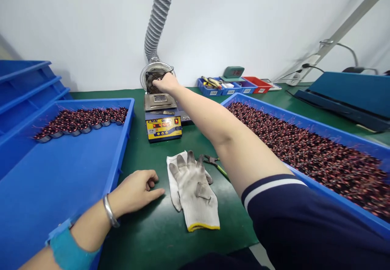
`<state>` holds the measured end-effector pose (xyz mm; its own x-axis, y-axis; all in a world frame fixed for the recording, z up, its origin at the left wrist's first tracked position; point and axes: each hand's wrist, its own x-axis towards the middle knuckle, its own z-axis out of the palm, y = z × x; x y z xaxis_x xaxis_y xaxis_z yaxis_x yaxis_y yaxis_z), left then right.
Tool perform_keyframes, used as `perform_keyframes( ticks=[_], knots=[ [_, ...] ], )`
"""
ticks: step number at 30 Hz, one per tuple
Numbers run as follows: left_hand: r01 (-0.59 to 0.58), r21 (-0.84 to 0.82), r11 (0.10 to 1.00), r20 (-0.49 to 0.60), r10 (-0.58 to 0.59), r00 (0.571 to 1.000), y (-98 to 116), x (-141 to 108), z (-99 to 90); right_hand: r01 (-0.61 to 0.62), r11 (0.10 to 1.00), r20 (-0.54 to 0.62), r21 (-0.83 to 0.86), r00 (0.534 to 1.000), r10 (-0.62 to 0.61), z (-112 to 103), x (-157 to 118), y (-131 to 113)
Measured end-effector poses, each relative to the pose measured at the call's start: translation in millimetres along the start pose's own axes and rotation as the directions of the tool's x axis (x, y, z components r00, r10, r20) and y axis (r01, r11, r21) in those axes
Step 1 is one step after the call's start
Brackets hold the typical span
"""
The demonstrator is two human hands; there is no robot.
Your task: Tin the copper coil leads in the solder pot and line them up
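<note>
My left hand rests on the green tabletop beside the left blue tray, its fingers loosely bent and the thumb apart, holding nothing. To its right lies a pair of white work gloves with greyed fingertips, one on top of the other. My right arm stretches across the table, and my right hand is at the front of a black fan in the round exhaust hood. Its fingers look closed, but what they hold is hidden. Below it stands a solder pot with a yellow-fronted control panel showing lit red digits.
In the left tray, small round parts with reddish leads line the far end. A right tray is filled with similar parts. Green-handled pliers lie beside the gloves. Small bins and a clock stand behind; a grey duct rises above.
</note>
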<state>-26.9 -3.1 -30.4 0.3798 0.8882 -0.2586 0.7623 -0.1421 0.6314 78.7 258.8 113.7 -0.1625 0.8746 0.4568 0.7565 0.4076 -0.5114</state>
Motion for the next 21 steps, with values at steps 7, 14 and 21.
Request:
perform_keyframes(
  ticks=[7, 14, 21],
  knots=[
    [0.014, 0.037, 0.999, 0.022, -0.015, 1.000, 0.5, -0.1, -0.6, -0.002, 0.999, 0.017, -0.048, 1.000, 0.003, 2.2, -4.8, 1.1],
    [0.000, 0.027, 1.000, 0.030, -0.001, 1.000, -0.8, 2.8, 0.4, -0.028, 0.996, 0.045, -0.080, 0.998, 0.031, 2.2, -7.8, -1.9],
    [-0.005, 0.023, 1.000, 0.024, 0.004, 1.000, -1.9, 1.7, 0.8, -0.030, 0.998, 0.105, -0.060, 0.994, 0.036, 1.2, -8.1, -6.0]
  ],
)
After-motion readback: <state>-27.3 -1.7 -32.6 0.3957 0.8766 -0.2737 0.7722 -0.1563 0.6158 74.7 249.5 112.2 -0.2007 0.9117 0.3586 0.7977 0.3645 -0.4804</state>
